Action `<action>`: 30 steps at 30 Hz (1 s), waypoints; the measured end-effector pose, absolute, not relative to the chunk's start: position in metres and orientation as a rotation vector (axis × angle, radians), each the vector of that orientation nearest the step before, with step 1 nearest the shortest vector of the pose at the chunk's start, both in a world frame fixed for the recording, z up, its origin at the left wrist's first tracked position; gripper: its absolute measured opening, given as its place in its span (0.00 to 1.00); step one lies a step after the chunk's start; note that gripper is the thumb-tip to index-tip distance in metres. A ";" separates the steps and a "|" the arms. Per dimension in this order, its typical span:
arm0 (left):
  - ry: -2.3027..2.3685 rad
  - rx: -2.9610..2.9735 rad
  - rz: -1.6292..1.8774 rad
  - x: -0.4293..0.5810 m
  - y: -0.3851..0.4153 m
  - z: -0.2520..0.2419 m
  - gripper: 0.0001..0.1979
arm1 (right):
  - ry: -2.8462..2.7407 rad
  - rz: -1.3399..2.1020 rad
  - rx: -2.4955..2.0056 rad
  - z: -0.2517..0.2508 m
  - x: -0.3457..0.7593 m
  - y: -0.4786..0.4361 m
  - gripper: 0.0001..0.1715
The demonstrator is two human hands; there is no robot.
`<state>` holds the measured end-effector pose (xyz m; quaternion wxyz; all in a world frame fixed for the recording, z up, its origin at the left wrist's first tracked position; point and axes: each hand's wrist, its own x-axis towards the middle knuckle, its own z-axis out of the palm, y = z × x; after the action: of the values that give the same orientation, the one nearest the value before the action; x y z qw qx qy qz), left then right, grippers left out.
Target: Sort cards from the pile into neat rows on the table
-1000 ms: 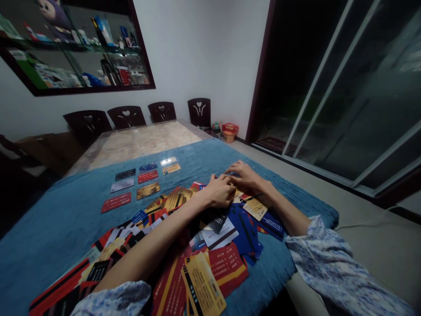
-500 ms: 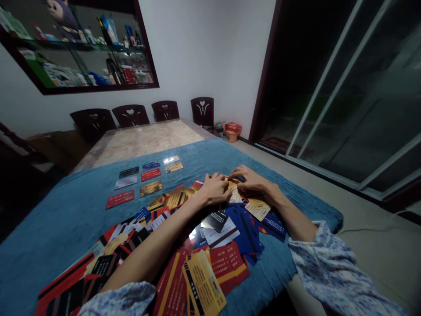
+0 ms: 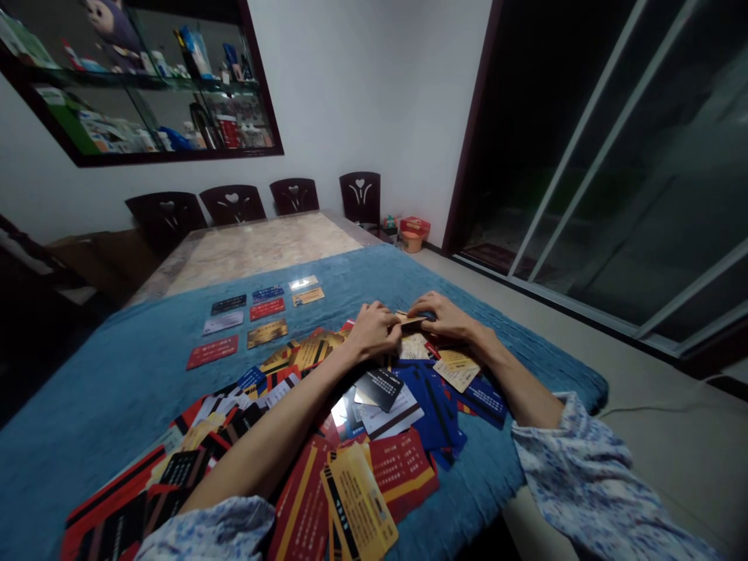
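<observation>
At the far end of a heap of plastic cards, my left hand [image 3: 374, 331] and my right hand [image 3: 442, 318] face each other. Between them a tan card [image 3: 411, 322] is tilted up, with the fingers of both hands closed at its ends. Below it lies a pale patterned card [image 3: 414, 347]. Under my right wrist are a cream-yellow card [image 3: 459, 368] and a blue card [image 3: 486, 399]. My left forearm crosses the heap and hides part of it. Nearer me lie a black-and-silver card [image 3: 379, 388] and a gold card [image 3: 359, 499].
Several cards are laid out apart on the blue cloth [image 3: 146, 405], among them a red card [image 3: 213, 352] and a gold card [image 3: 267, 333]. Beyond the cloth is the bare marble tabletop [image 3: 262, 249]. Dark chairs [image 3: 292, 197] stand along the far side.
The tan card has been lifted and tilted between my hands. My left hand has shifted slightly left and its fingers have closed toward the card.
</observation>
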<state>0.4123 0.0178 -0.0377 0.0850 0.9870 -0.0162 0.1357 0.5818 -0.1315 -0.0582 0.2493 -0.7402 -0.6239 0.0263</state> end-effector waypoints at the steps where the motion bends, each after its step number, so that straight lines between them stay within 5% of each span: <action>1: -0.016 2.926 0.417 0.413 0.019 -0.038 0.14 | -1.690 0.059 -2.012 -0.059 0.582 -0.131 0.20; 17: 0.321 2.635 0.599 0.424 0.040 -0.055 0.25 | -1.451 -0.093 -2.075 -0.066 0.575 -0.123 0.08; 30: 0.321 2.699 0.704 0.425 0.043 -0.058 0.17 | -1.506 -0.175 -1.925 -0.070 0.573 -0.117 0.06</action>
<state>0.4251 0.0435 -0.0575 0.1659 0.9479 0.1126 0.2474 0.5731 -0.1173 -0.0697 0.3390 -0.7390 -0.5783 -0.0671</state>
